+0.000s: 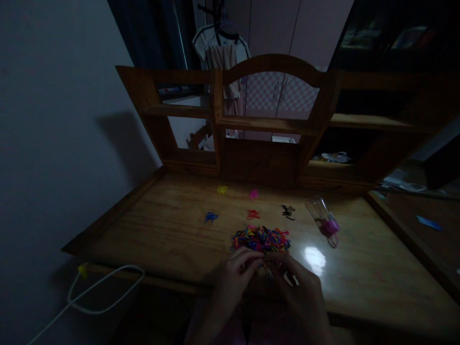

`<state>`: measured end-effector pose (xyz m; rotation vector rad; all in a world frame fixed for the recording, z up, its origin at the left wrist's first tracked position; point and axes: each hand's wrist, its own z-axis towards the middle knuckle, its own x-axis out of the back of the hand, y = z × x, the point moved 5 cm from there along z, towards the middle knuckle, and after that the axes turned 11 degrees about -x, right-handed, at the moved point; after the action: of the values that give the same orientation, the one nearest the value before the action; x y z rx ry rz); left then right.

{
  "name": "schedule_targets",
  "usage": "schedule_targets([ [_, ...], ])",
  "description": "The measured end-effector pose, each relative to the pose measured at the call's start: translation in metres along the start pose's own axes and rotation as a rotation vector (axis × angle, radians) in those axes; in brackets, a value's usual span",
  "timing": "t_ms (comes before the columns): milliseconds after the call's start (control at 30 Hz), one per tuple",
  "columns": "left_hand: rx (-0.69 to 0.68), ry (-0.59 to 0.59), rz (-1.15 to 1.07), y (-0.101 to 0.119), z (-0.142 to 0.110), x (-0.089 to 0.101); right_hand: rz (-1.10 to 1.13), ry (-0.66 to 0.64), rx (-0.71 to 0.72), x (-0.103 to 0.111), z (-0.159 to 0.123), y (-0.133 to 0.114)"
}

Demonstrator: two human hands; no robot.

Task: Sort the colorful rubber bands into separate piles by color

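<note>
A pile of small, thin, multicoloured loops that look like rubber bands (260, 238) lies on the wooden desk near its front edge. Just in front of the pile, my left hand (237, 270) pinches with thumb and index finger. My right hand (296, 278) meets it there, its fingertips also pressed together. Whatever sits between the fingertips is too small and dark to make out. Beyond the pile lie small single-colour groups: blue (211, 217), red (253, 214), black (288, 212), yellow (222, 190) and pink (254, 194).
A clear plastic bottle (318, 207) with a pink lid and strap lies on its side at the right. Wooden shelving (266, 125) rises along the desk's back edge. A white cable (104, 311) loops at the front left, beside the wall.
</note>
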<state>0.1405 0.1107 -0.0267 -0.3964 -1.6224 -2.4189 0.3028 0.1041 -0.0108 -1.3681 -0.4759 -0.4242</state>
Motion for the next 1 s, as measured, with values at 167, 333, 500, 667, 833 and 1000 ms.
schedule_targets([
  [167, -0.002, -0.013, 0.072, 0.0, -0.001, 0.002, -0.01, 0.025, -0.015, 0.001, -0.001, 0.003],
  [333, -0.1, 0.026, 0.253, -0.003, 0.024, 0.033, -0.043, 0.068, -0.008, 0.007, 0.002, 0.007],
  [500, -0.114, 0.057, 0.705, -0.028, 0.101, 0.09, 0.01, 0.065, -0.02, 0.011, 0.002, 0.007],
  [667, -0.088, 0.002, 0.772, -0.058, 0.166, 0.114, 0.195, 0.062, -0.127, 0.012, 0.005, 0.006],
  [833, -0.108, -0.01, 0.805, -0.05, 0.172, 0.11, 0.478, -0.035, -0.251, 0.01, 0.012, 0.003],
  [1000, -0.173, -0.057, 0.759, -0.007, 0.115, 0.073, 0.827, -0.145, -0.389, 0.005, 0.016, 0.004],
])
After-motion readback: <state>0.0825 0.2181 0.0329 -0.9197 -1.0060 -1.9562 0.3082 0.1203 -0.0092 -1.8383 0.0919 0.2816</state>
